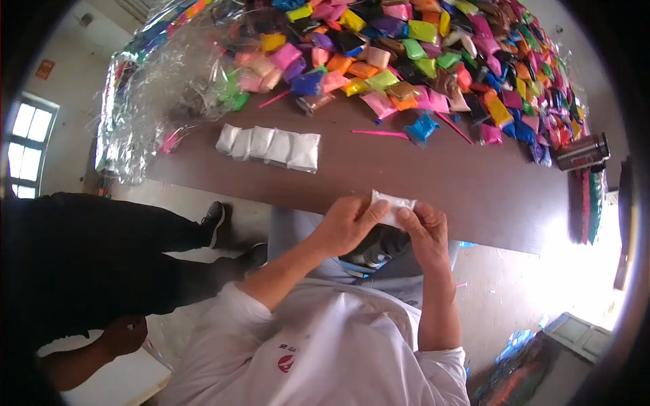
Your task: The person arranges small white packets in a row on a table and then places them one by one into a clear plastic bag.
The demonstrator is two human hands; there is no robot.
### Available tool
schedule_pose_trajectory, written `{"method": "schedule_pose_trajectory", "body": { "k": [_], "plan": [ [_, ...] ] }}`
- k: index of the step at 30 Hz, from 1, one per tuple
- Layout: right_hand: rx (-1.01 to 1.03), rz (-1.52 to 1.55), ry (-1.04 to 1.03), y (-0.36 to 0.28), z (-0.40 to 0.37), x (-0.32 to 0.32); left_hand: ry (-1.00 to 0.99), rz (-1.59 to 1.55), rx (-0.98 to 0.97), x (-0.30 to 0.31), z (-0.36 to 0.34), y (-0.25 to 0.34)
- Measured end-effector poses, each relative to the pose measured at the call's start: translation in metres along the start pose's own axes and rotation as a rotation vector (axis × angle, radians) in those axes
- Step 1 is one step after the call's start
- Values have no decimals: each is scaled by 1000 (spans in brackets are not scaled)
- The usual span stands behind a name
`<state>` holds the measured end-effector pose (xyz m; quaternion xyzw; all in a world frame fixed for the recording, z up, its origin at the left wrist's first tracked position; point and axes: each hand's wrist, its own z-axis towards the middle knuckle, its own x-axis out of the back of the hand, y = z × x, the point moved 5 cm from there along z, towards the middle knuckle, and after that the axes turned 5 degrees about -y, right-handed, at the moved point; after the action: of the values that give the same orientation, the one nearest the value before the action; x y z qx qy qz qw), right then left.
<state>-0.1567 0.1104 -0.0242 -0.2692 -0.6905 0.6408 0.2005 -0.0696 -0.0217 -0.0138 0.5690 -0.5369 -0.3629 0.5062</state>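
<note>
Between my two hands, just over the table's front edge, is a small white packet (393,208). My left hand (352,222) pinches its left side, thumb on top. On the right side, my right hand (426,227) grips it with thumb and bent fingers. Farther back on the table, to the left, several similar white packets (271,147) lie side by side in a slightly slanting row. Neither hand touches that row.
Many colourful packets (420,32) are heaped along the back of the brown table (338,179). Crinkled clear plastic (162,88) covers the left end. A dark metal cup (582,153) lies at the right edge. Another person in black (101,257) stands at left.
</note>
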Motion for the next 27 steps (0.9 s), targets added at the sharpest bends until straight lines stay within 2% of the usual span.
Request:
{"method": "schedule_pose_trajectory", "body": {
  "k": [2, 4, 6, 8, 10, 11, 16, 19, 21, 25, 27],
  "plan": [
    [-6, 104, 28, 1, 0, 0, 105, 40, -145, -2, 1, -2],
    [-33, 84, 39, 6, 0, -4, 115, 26, -128, -4, 2, -8],
    [-47, 141, 160, 5, 0, -7, 130, -3, -142, -4, 4, -10],
    [-67, 121, 168, 3, 0, -10, 108, -17, -107, -1, 2, -6],
    [-84, 156, 224, 0, 0, -9, -13, -148, -82, -5, 0, 0],
    [-115, 78, 242, -1, 1, -6, -98, -278, -74, -9, 0, -1],
    [-78, 149, 144, 0, 6, -3, -111, -388, -121, -11, 0, -4],
    [-71, 81, 121, -2, 7, -5, -128, -385, -88, -11, -2, -8],
    [-60, -25, 32, -6, 7, -9, -162, -449, -24, -16, -4, -16],
    [-43, -14, 50, 1, 11, -13, -145, -403, 2, -11, -3, -15],
    [-52, 5, 250, 4, 8, -11, -29, -295, -103, -9, -2, -6]
  ]
}}
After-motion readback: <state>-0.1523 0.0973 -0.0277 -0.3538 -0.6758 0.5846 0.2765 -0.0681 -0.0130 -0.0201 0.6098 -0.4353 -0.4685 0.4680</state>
